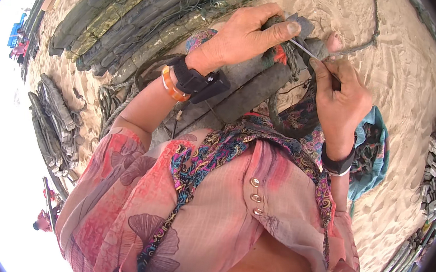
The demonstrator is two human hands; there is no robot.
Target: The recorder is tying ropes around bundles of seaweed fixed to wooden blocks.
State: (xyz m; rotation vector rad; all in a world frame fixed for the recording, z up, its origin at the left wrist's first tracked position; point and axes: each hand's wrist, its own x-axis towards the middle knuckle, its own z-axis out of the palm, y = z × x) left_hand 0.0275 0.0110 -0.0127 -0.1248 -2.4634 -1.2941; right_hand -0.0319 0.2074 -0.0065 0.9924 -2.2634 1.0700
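Observation:
My left hand (pixel 247 35) is closed around a dark grey flat piece (pixel 301 25) and dark rope, its thumb laid across the top. From that thumb a thin, pale, straight strand or rod (pixel 306 49) runs to my right hand (pixel 342 90), whose thumb and fingers pinch its other end. I cannot tell whether it is cord or metal. Below my hands, a worn greenish-grey rope (pixel 291 61) hangs over long grey blocks (pixel 257 95), which look like floats. An orange-red scrap (pixel 280 55) shows between the rope and the left hand.
Long bundles of grey floats (pixel 135 16) tied with netting lie at the upper left. More floats (pixel 52 118) and coiled rope (pixel 110 101) are at the left. A teal cloth bag (pixel 373 152) sits by my right wrist on sand (pixel 411 66). Another rope (pixel 372 38) crosses the sand.

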